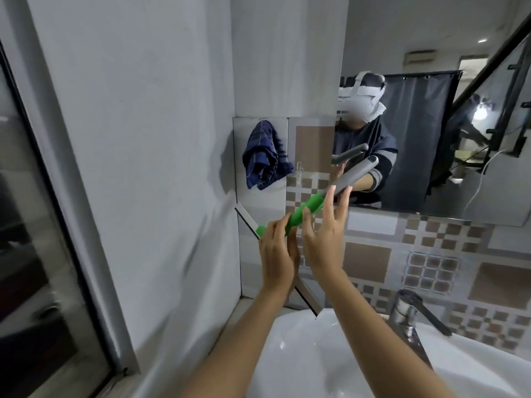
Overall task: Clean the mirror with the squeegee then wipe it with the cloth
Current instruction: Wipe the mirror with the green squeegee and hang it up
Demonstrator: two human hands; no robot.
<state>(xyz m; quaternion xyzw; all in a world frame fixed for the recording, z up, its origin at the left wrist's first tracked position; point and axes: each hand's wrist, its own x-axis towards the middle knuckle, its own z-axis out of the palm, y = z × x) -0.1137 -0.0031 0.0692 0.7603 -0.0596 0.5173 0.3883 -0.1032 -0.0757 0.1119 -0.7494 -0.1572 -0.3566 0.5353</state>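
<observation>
Green-and-grey plastic squeegee [314,202] is in hand but off the glass. It is held out in front of the patterned wall tiles [431,271], below and left of the wall mirror [425,156], above the white basin [316,354]. Its long blade slants from upper left down towards the basin rim, touching neither. The left grip [277,249] is clenched round the green part of the handle just above the blade head. The right grip [324,239] is released, its straight fingers and thumb laid against the handle further up, where green meets grey. The grey end points up towards the mirror.

By my reading, the squeegee pass is only being set up. I cannot tell whether any of the glass has been swept. The dark blue checked cloth [265,156] hangs bunched on the wall left of the mirror, well apart from both grips, so the wiping step is left to do.
</observation>
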